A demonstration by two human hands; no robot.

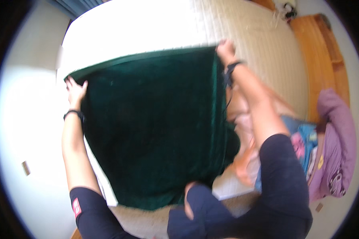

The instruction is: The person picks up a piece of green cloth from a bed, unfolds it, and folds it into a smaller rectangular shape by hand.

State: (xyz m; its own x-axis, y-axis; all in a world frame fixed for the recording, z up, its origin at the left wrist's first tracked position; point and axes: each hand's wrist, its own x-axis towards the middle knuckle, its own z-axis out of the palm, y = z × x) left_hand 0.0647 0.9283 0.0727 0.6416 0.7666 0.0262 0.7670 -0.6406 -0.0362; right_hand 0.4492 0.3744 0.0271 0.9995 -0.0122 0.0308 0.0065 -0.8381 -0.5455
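Observation:
A large dark green cloth (155,119), plush or velvet-like, is spread over a pale mattress or bed cover (251,38). My left hand (75,92) touches its far left corner, thumb spread away from the fingers; whether the fingers pinch the edge is unclear. At the far right corner, my right hand (226,51) is closed on the cloth. The far edge runs nearly straight between both hands, with a narrow band along it. The near edge hangs in loose folds by my knee (190,191). A dark band circles each wrist.
Right of the cloth, a crumpled light pink fabric (243,125) lies beside blue printed fabric (306,134). A purple garment or blanket (336,143) is heaped against a wooden headboard or shelf (320,59). A white wall (27,119) borders the left; a blue curtain (77,7) hangs beyond.

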